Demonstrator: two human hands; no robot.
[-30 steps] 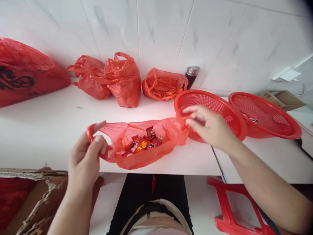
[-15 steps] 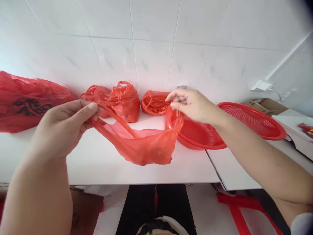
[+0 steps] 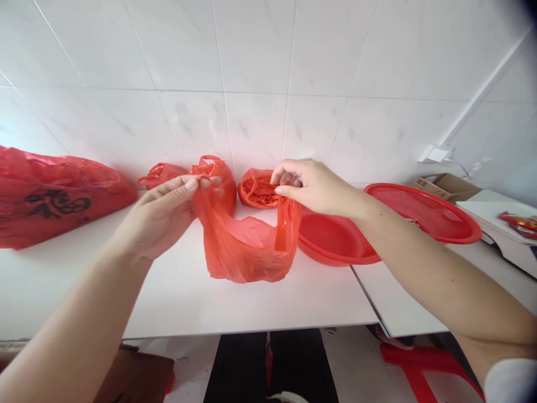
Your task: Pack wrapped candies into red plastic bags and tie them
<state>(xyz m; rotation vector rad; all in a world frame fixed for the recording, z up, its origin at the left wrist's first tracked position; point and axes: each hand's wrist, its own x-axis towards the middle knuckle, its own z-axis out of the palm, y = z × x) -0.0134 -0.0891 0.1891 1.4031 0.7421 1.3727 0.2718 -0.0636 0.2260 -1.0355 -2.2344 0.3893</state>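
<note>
Between my two hands hangs a thin red plastic bag [image 3: 249, 257], its mouth sagging low in the middle. My left hand [image 3: 168, 210] pinches one handle with thumb and fingers. The other handle is gripped by my right hand [image 3: 304, 182], its fingers curled over the top. The bag's bottom is just above or on the white table [image 3: 188, 302]; I cannot tell which. What is inside, if anything, does not show. Right behind my left hand stands a filled red bag [image 3: 224, 182], and behind my right hand lies a bundle of crumpled red bags [image 3: 258, 189].
A large red bag with black lettering [image 3: 62, 201] lies at the left. Another small red bag [image 3: 161, 174] rests by the wall. Red plastic baskets [image 3: 335, 238] [image 3: 436, 215] stand at the right, with a cardboard box [image 3: 447, 186] behind. A red stool [image 3: 423, 364] is below.
My left hand has moved right, closer to my right hand. The bag's handles now rise more upright and its body hangs deeper. The camera view has tilted up slightly.
</note>
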